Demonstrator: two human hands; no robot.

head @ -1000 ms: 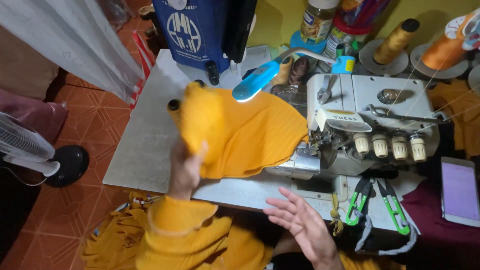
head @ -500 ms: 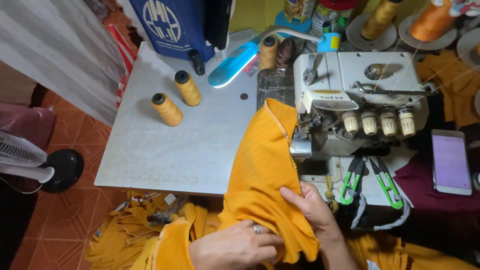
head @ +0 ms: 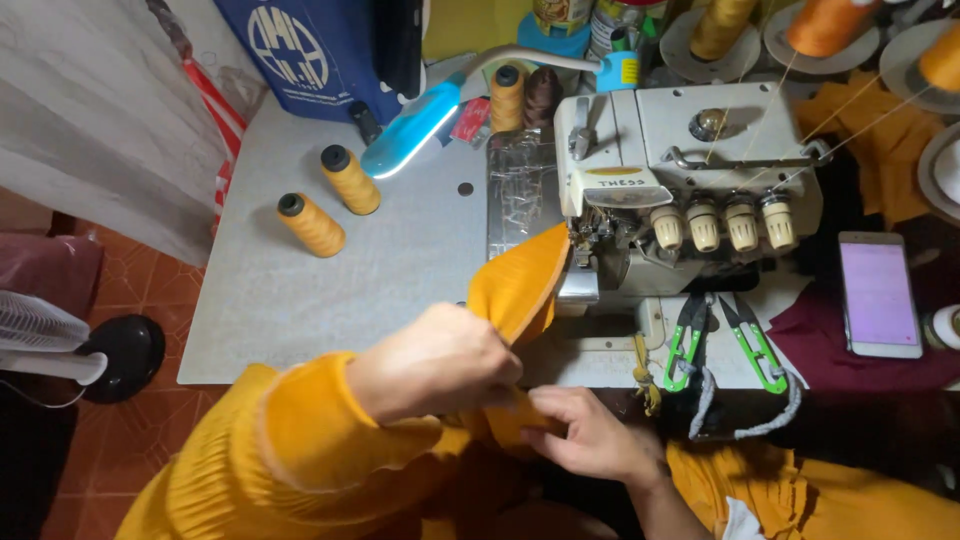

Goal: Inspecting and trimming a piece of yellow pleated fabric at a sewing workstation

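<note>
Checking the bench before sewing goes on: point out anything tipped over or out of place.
Two yellow thread spools lie tipped on their sides on the grey table, loose, while others stand upright behind the serger. Both hands, left hand and right hand, grip the yellow fabric.

Your view is evenly, warmly lit from above, soft shadows under the thread cones (head: 311,224) on the table (head: 300,300) (mild glare there), lit phone screen (head: 878,293) bright, corners dim, slightly bent.

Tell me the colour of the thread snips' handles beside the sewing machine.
Bright green handles on both thread snips, seen in the head view, right of the hands.
</note>
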